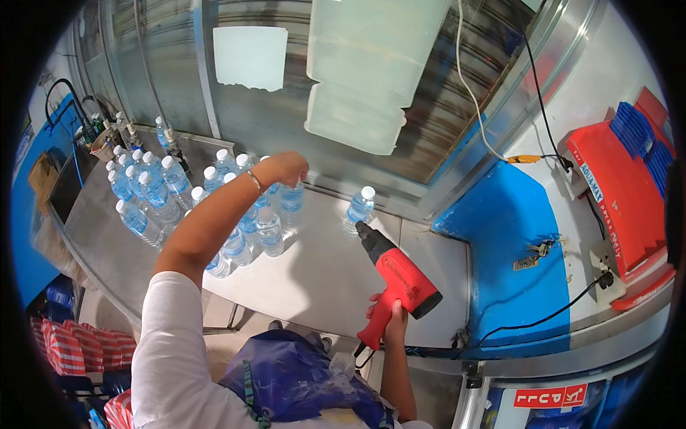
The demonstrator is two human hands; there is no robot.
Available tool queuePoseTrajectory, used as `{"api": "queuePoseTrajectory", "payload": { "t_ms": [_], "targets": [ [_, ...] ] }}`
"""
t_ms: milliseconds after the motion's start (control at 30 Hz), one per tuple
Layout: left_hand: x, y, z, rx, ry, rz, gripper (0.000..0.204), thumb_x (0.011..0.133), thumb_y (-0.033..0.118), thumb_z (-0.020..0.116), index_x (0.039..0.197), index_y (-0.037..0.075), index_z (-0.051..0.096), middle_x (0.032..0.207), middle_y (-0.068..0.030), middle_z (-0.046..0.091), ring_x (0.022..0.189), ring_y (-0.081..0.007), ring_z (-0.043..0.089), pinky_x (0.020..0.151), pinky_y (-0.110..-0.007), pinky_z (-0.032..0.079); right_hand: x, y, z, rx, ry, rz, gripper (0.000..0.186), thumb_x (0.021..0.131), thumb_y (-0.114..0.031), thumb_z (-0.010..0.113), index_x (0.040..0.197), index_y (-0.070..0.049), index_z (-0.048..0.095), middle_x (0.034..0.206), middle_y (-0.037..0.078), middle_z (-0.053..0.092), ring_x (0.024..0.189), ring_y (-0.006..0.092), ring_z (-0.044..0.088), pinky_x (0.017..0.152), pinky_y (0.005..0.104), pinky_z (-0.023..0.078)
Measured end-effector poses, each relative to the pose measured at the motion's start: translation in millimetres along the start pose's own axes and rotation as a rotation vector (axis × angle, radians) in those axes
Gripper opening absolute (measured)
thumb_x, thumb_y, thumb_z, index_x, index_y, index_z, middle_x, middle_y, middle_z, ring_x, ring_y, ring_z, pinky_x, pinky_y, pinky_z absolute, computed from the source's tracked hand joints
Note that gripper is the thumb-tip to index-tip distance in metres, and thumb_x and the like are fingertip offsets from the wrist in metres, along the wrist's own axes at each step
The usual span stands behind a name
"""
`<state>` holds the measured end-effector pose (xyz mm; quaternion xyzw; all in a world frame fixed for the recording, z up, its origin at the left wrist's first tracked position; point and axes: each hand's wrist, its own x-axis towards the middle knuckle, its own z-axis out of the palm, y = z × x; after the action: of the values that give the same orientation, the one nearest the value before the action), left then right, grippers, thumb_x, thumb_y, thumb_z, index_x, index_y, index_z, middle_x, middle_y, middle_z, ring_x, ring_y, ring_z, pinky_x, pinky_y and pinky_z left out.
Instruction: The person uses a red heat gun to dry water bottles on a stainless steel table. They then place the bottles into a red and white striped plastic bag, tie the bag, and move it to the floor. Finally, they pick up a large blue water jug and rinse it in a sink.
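Observation:
My right hand grips the handle of a red heat gun with a black nozzle. That nozzle points away from me and up at a lone clear water bottle with a white cap, standing upright on the table. My left arm reaches across the bottles, and my left hand is closed over the top of another water bottle, hiding its cap. Several blue-labelled bottles stand under and beside my left forearm, partly covered by it.
More bottles crowd the left part of the table. Behind it runs a glass panel in a metal frame. A blue wall section with hanging keys, a red rack and a black cord lie to the right.

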<state>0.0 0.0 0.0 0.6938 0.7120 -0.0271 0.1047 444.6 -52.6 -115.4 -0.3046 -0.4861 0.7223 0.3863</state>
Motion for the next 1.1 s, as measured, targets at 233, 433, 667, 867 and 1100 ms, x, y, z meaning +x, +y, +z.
{"api": "queuePoseTrajectory", "payload": {
  "t_ms": [233, 433, 667, 867, 1100],
  "targets": [
    [11.9, 21.9, 6.7, -0.16, 0.184, 0.123, 0.031, 0.065, 0.014, 0.071, 0.095, 0.01, 0.072, 0.092, -0.0168, 0.065, 0.093, -0.0359, 0.062, 0.082, -0.043, 0.05, 5.6, 5.9, 39.3, -0.093, -0.131, -0.037, 0.05, 0.095, -0.042, 0.049, 0.118, 0.003, 0.05, 0.1, 0.018, 0.062, 0.07, 0.0217, 0.064, 0.062, 0.0346, 0.055],
    [36.0, 39.6, 5.1, -0.305, 0.201, 0.354, 0.029, 0.068, 0.012, 0.067, 0.096, 0.007, 0.071, 0.098, -0.0179, 0.066, 0.098, -0.0356, 0.062, 0.086, -0.042, 0.049, 11.0, 10.8, 41.5, -0.165, -0.08, -0.055, 0.046, 0.095, -0.039, 0.051, 0.115, 0.002, 0.052, 0.101, 0.015, 0.062, 0.071, 0.0201, 0.064, 0.063, 0.0338, 0.055],
    [64.2, 65.1, 13.5, -0.205, 0.303, 0.094, 0.029, 0.074, 0.024, 0.068, 0.091, 0.0, 0.07, 0.088, -0.0215, 0.068, 0.088, -0.0393, 0.065, 0.079, -0.044, 0.053, 6.4, 9.2, 37.8, -0.199, -0.05, -0.141, 0.042, 0.096, -0.037, 0.052, 0.114, 0.002, 0.053, 0.101, 0.014, 0.062, 0.072, 0.0185, 0.064, 0.063, 0.0332, 0.054],
    [80.8, 89.0, 19.8, -0.211, 0.443, -0.168, 0.038, 0.079, 0.033, 0.07, 0.089, -0.003, 0.066, 0.085, -0.0242, 0.067, 0.085, -0.0408, 0.065, 0.077, -0.048, 0.052, 6.0, 12.8, 44.2, -0.289, -0.126, -0.118, 0.043, 0.095, -0.036, 0.055, 0.115, 0.002, 0.053, 0.102, 0.012, 0.061, 0.072, 0.0178, 0.062, 0.063, 0.0329, 0.053],
    [32.2, 59.0, -7.8, -0.187, 0.192, -0.018, 0.04, 0.073, 0.032, 0.077, 0.097, 0.002, 0.066, 0.102, -0.0225, 0.066, 0.096, -0.0388, 0.063, 0.082, -0.046, 0.05, 0.3, 3.8, 46.5, -0.117, -0.303, 0.101, 0.063, 0.09, -0.053, 0.057, 0.12, 0.002, 0.05, 0.099, 0.016, 0.062, 0.07, 0.0195, 0.063, 0.062, 0.032, 0.053]
  ]
}}
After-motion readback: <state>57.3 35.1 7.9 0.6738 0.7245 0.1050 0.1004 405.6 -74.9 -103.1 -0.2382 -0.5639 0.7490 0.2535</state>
